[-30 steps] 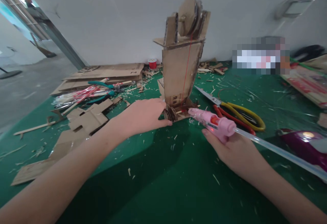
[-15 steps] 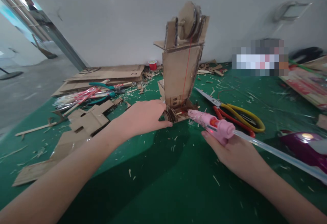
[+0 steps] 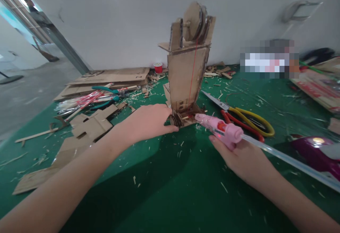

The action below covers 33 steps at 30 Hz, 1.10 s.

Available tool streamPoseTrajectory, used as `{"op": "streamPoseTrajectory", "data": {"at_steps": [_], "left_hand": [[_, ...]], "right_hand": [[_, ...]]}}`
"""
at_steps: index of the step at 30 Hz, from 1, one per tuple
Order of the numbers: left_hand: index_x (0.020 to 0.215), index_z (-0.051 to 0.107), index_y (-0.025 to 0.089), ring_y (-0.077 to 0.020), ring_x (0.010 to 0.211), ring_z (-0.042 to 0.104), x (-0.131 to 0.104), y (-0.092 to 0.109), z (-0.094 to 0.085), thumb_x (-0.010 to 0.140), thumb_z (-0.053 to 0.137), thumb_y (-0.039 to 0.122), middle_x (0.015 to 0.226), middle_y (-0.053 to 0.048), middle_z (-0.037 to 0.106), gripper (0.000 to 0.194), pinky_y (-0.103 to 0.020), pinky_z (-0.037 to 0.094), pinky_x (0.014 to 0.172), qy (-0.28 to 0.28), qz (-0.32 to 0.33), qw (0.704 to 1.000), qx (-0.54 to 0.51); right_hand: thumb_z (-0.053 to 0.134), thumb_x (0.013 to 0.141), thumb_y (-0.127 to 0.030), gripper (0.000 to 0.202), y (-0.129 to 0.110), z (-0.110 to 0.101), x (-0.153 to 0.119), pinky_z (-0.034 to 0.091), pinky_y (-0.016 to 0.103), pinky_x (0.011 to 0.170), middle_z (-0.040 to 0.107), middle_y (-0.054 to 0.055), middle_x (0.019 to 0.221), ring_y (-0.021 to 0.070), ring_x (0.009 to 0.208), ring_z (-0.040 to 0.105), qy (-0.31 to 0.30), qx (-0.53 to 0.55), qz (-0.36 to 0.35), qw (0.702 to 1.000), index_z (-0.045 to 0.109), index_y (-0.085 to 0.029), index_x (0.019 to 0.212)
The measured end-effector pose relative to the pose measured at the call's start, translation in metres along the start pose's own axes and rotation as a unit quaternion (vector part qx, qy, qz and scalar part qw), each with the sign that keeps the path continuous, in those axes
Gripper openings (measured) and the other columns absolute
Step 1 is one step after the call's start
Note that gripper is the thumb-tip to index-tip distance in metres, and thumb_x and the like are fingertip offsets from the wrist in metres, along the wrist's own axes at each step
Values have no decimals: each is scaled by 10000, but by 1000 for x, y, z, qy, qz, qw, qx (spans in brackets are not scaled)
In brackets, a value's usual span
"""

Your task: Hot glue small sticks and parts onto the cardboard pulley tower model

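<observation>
A tall cardboard model (image 3: 183, 77) stands upright on the green table, with a round cardboard wheel (image 3: 192, 20) at its top. From the wheel a red thread (image 3: 191, 79) runs down the front. My left hand (image 3: 148, 119) grips the left side of the model's cardboard base (image 3: 177, 119), thumb in front and the other fingertips partly hidden. In my right hand is a pink hot glue gun (image 3: 217, 126), its nozzle at the right side of the base. A long clear glue stick (image 3: 287, 160) juts from the gun's back. Whether the nozzle touches the cardboard, I cannot tell.
Scissors (image 3: 239, 116) with yellow and red handles lie to the right, near a purple tool (image 3: 316, 151). Teal-handled pliers (image 3: 106, 96), cardboard scraps (image 3: 91, 126) and stacked cardboard sheets (image 3: 111, 75) are on the left. Behind stands a red spool (image 3: 158, 68). Wood shavings litter the table.
The view has shifted very slightly, so everything sits a few pixels over. Both hands, the glue gun and the cardboard model keep their places relative to each other.
</observation>
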<state>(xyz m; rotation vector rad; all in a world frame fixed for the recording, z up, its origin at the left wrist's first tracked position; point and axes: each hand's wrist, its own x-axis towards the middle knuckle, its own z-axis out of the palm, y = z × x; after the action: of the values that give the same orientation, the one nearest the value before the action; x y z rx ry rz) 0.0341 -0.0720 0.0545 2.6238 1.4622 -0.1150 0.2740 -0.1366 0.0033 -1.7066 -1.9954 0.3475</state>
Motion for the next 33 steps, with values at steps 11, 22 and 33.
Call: {"op": "streamPoseTrajectory", "data": {"at_steps": [11,22,33], "left_hand": [[1028,614,256,-201,793,606,-1,2,-3,873,366,607,980,-50,639,457,-284,405,581,-20,1,1000,-4],[988,577,238,-172,643,589,-2,3,-6,841,421,601,851,-42,649,423,-275,359,486,-25,-26,999,-16],[953,464,233,-200,732,582,-1,2,3,809,481,612,911,-26,626,406,-277,338,499,11,-11,1000,16]], "right_hand": [[482,817,-406,324,0,-1,2,326,285,391,438,-4,423,144,368,440,3,-8,-32,999,548,-228,555],[453,814,-411,315,-3,2,0,367,281,415,500,18,463,162,423,509,37,29,-12,999,625,-210,643],[446,833,-438,345,8,-1,2,269,284,383,414,-13,412,133,349,388,-17,-20,-59,998,648,-222,655]]}}
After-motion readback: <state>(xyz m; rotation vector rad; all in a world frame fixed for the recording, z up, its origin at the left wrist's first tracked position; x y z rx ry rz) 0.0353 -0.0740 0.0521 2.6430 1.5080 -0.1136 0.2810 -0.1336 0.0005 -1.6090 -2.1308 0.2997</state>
